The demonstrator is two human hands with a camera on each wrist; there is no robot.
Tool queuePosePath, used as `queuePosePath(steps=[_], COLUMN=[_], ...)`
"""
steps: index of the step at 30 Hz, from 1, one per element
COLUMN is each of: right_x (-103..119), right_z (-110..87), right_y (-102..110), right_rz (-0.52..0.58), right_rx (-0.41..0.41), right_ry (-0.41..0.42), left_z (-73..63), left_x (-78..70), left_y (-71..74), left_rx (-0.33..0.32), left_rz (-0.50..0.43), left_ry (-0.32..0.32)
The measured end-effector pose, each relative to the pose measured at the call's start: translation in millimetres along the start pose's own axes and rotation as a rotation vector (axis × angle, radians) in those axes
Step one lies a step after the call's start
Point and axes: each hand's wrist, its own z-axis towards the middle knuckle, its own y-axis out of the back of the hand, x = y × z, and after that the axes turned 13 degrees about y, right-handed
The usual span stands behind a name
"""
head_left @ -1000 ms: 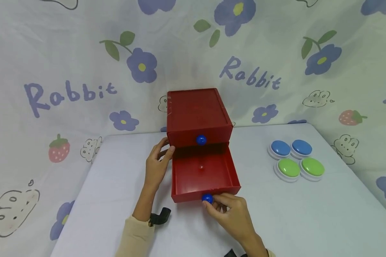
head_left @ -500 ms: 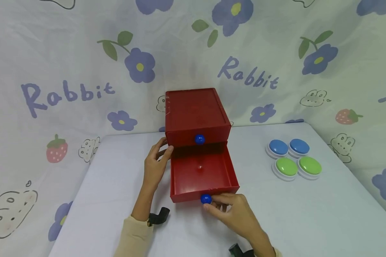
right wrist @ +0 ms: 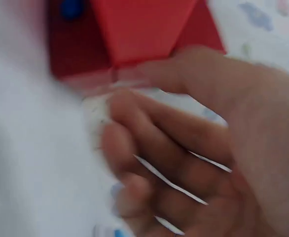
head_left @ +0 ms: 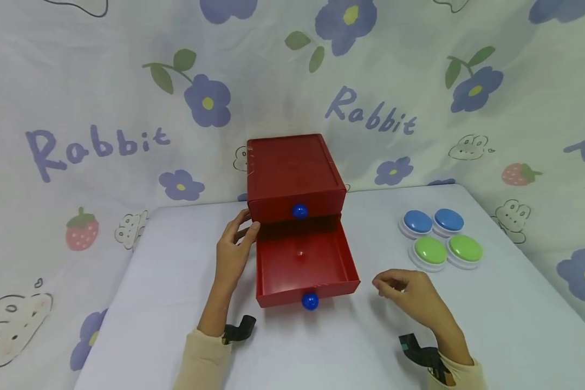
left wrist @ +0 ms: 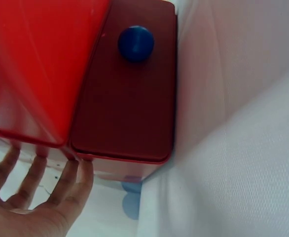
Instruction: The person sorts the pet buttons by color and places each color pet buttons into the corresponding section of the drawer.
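A red two-drawer box (head_left: pixel 292 168) stands at the back of the table, upper drawer in and lower drawer (head_left: pixel 302 271) pulled out. Only a small bump shows on the lower drawer's floor. Each front carries a round blue knob; the lower knob (head_left: pixel 310 301) faces me. My left hand (head_left: pixel 231 252) rests on the box's left side, fingers spread along the wall, as the left wrist view also shows with the hand (left wrist: pixel 41 207) below the red wall. Right of the drawer, my right hand (head_left: pixel 411 295) hovers with loosely bent fingers, holding nothing. In the right wrist view, that hand (right wrist: pixel 184 143) is blurred.
On the right side of the table (head_left: pixel 322 352) sit two blue push buttons (head_left: pixel 417 222) and two green ones (head_left: pixel 430 250) with white bases. A patterned cloth (head_left: pixel 273 65) hangs behind. Black camera mounts (head_left: pixel 421 355) are worn on the wrists.
My right hand has let go of the lower blue knob and moved off to the right. The lower drawer stays pulled out, and my left hand keeps its place on the box.
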Motion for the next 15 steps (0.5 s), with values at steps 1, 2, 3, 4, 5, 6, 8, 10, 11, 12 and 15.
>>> queuePosePath(steps=[1, 2, 3, 4, 5, 6, 8, 10, 11, 12, 15], right_x=[-6.4, -12.9, -19.5, -25.9, -32.1, -38.2, -50.2, -61.5, -66.8, -72.1, -85.9], right_z=[0.9, 1.9, 3.1, 4.6, 6.0, 7.6, 10.0, 11.3, 11.0, 10.6, 8.0], right_y=[2.1, 3.9, 5.8, 7.6, 9.5, 11.6, 16.7, 22.3, 24.9, 27.6, 34.5], right_rz=[-0.053, -0.109, -0.166, -0.217, -0.258, -0.291, -0.333, -0.368, -0.384, -0.404, -0.458], right_rx=[-0.059, -0.122, -0.184, -0.244, -0.296, -0.339, -0.394, -0.405, -0.399, -0.388, -0.340], right_ry=[0.006, 0.014, 0.026, 0.038, 0.044, 0.041, 0.025, -0.016, -0.050, -0.086, -0.186], left_z=[-0.2, -0.1, -0.1, -0.1, 0.1, 0.4, 0.4, 0.5, 0.4, 0.3, 0.1], left_x=[0.3, 0.6, 0.6, 0.5, 0.3, 0.2, 0.0, -0.2, -0.1, -0.2, -0.2], left_y=[0.2, 0.2, 0.3, 0.6, 0.8, 0.9, 1.2, 1.6, 1.7, 1.9, 1.9], left_rx=[-0.002, -0.003, -0.001, 0.001, 0.002, 0.004, 0.002, 0.001, 0.000, 0.000, 0.004], left_rz=[0.000, 0.000, 0.000, 0.001, 0.003, 0.003, 0.003, 0.002, 0.003, 0.002, 0.005], left_ry=[-0.001, -0.005, -0.005, -0.007, -0.008, -0.008, -0.008, -0.006, -0.005, -0.004, -0.004])
